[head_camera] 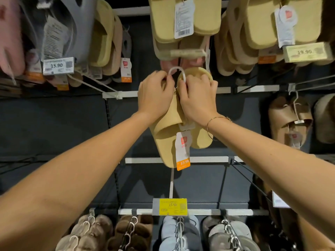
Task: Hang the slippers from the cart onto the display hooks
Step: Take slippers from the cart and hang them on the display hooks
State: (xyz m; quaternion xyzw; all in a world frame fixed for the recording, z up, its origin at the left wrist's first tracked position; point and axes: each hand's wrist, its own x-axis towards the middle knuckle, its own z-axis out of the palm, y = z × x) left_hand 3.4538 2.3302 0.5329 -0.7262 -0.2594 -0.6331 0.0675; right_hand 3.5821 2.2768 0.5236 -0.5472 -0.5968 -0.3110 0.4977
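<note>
I hold a pair of yellow slippers (167, 134) in front of the dark display wall, soles hanging down. A white and orange size tag (183, 151) dangles from them. My left hand (155, 95) and my right hand (196, 98) both grip the top of the pair, fingers pinching its white plastic hanger loop (176, 70). The loop sits just below the end of a cream display hook (187, 53) that carries more yellow slippers (183, 20). The cart is out of view.
Hooks of beige, grey and pink slippers hang at upper left and right with 15.90 and 19.90 price tags. An empty white hook (92, 84) juts out at left. Below, a yellow price tag (170, 206) and rows of fluffy slippers (130, 232) on hooks.
</note>
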